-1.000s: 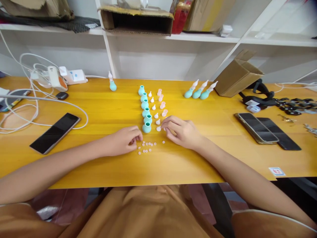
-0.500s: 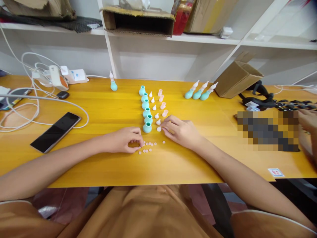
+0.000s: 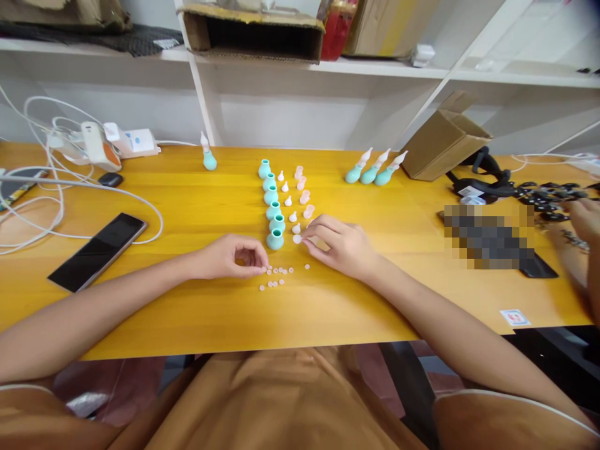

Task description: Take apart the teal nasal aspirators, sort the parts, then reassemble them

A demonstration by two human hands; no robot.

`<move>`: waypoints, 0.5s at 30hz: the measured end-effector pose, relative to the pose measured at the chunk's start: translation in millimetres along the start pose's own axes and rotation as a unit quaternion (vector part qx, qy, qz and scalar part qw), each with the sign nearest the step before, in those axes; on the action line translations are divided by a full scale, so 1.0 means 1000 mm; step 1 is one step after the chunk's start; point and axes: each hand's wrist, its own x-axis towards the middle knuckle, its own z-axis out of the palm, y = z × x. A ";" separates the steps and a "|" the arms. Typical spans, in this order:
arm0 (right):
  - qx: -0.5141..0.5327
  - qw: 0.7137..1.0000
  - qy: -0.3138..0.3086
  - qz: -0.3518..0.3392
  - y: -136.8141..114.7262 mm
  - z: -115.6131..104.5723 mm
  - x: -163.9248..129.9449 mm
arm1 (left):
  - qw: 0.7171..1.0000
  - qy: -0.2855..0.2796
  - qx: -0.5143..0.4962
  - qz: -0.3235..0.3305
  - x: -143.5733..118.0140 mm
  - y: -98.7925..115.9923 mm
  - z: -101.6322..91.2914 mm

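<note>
6 teal bulbs [image 3: 271, 204], 6 white tips [image 3: 287, 200], 4 pink caps [image 3: 304, 190], 3 assembled [image 3: 374, 171].

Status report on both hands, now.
Left hand fingertips on small pink discs. Right hand pinching white cap beside teal bulbs. Nothing between.

Bare forearms, short tan-orange sleeves with pale edging, matching tan-orange garment over the lap

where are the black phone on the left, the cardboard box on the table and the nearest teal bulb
black phone [image 3: 97, 250], head view, middle of its screen
cardboard box [image 3: 443, 145], head view, its front side panel
nearest teal bulb [image 3: 275, 240], head view, its round body
</note>
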 end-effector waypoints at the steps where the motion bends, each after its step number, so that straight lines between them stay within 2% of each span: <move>1: 0.019 1.000 0.023 -0.005 -0.001 -0.001 0.001 | 0.999 0.008 -0.034 -0.005 0.000 -0.001 0.003; 5: 0.145 0.987 0.075 0.011 -0.011 -0.005 0.005 | 0.991 0.039 -0.128 -0.009 0.001 -0.003 0.014; 8: 0.275 0.956 0.071 0.068 -0.022 -0.005 0.005 | 0.985 0.064 -0.158 -0.001 0.002 -0.003 0.021; 10: 0.364 0.922 0.048 0.124 -0.030 -0.005 0.003 | 0.983 0.091 -0.160 -0.004 0.002 -0.001 0.025; 15: 0.540 0.793 -0.019 0.280 -0.052 -0.004 0.005 | 0.968 0.160 -0.190 -0.023 0.000 0.001 0.033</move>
